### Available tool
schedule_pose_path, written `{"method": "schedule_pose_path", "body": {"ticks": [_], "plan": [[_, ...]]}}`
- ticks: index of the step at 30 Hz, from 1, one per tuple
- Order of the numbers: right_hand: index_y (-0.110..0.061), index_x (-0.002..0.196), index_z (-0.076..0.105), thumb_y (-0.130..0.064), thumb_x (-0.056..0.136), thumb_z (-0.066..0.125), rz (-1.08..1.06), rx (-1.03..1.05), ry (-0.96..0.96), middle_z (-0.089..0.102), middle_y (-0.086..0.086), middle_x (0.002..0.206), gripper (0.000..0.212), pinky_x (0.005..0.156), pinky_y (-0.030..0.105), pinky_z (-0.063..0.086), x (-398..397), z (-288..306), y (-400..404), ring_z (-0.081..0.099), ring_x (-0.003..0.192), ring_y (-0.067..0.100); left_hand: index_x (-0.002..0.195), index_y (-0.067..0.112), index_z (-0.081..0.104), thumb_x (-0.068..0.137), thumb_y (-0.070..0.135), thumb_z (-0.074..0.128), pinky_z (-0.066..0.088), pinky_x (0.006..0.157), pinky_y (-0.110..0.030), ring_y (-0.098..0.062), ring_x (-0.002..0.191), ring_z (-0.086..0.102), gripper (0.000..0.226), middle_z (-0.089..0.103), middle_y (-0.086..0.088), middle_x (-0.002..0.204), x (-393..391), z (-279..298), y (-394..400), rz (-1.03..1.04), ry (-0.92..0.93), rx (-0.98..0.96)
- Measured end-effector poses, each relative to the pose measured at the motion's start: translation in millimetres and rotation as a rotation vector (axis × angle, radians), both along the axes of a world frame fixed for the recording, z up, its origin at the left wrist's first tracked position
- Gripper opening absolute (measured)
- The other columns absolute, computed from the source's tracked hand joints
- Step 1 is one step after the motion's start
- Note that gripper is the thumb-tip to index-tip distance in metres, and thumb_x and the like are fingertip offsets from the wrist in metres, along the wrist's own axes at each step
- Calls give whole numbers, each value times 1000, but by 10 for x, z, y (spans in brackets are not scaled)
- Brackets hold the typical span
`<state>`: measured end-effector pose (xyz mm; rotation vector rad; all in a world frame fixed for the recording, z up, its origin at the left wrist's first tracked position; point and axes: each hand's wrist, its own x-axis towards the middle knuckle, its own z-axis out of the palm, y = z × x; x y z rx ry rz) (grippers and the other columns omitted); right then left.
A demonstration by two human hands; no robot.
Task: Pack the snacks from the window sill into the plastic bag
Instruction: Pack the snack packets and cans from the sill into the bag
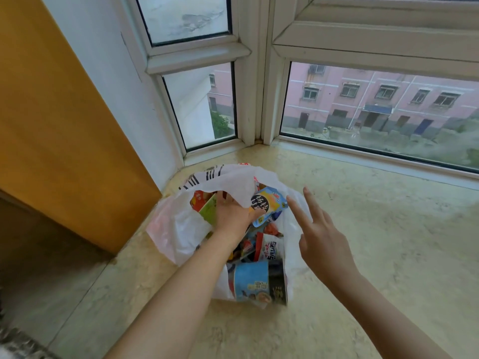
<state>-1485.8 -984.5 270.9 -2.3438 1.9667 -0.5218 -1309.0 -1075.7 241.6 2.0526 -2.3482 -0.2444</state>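
A white plastic bag (pixel 178 226) lies open on the marble window sill (pixel 375 242), stuffed with several snack packets. My left hand (pixel 233 213) reaches into its mouth and grips the bag's upper edge beside a blue pouch with a black round label (pixel 269 206). A green packet (pixel 208 209) shows to the left of that hand. A blue and black cup of instant noodles (pixel 259 282) sits at the bag's near end, with a white packet (pixel 269 248) above it. My right hand (pixel 321 239) hovers just right of the bag, fingers straight, holding nothing.
White window frames (pixel 255 99) meet in the corner behind the bag. An orange-yellow panel (pixel 57 125) stands at the left, close to the bag. The sill stretches to the right and toward me.
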Motion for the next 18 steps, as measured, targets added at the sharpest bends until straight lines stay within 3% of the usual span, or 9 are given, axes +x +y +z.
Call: {"method": "schedule_pose_path", "body": {"ticks": [2,5,10,12,14,15,16,18], "plan": [[-28,146,28,13,63,65,-16,4,-15,34,16,151,99,36,20,36,-19,-64,23,57,114,38,152,11,18,86,72,25,3,118,-44,-26,144,20,90,27,-9,156,-28,-86,113,-69,-86,-57],[-27,146,27,10,64,67,-27,24,-30,31,14,153,99,40,20,38,-49,-111,70,56,115,37,148,7,31,85,74,12,19,115,-49,-26,140,33,94,35,-10,152,68,-304,360,-180,-141,-198],[-23,145,31,16,59,66,-41,15,-16,35,17,150,101,37,19,34,-23,-89,237,55,116,39,152,12,17,86,68,39,16,115,-49,-25,146,12,89,10,-10,160,419,-441,626,-374,-244,-276],[-22,147,28,14,60,65,-82,25,-43,27,13,154,101,38,19,31,14,-109,354,54,115,36,152,18,18,82,65,52,16,114,-50,-26,145,17,91,14,-8,159,583,-374,696,-402,-332,-228],[-20,149,21,9,68,64,-190,66,-144,20,9,158,96,43,25,37,28,-117,492,55,113,35,152,22,17,84,63,51,12,111,-50,-24,143,23,87,21,-6,158,762,-298,731,-419,-463,-144],[-19,150,18,6,73,62,-274,101,-223,26,9,156,92,47,30,41,25,-106,552,57,107,35,151,23,19,85,64,48,13,110,-49,-22,141,30,83,27,-4,156,845,-232,747,-419,-528,-108],[-18,151,16,3,76,61,-362,147,-307,40,12,147,90,52,34,43,18,-88,591,60,96,35,149,24,28,84,66,48,17,108,-48,-21,135,40,80,36,-2,152,922,-169,757,-424,-583,-93],[-17,152,14,0,79,58,-454,225,-383,65,18,105,86,56,39,48,17,-42,624,57,68,32,140,24,48,75,68,59,28,102,-47,-21,111,59,79,56,-1,135,1041,-78,763,-419,-615,-71]]}}
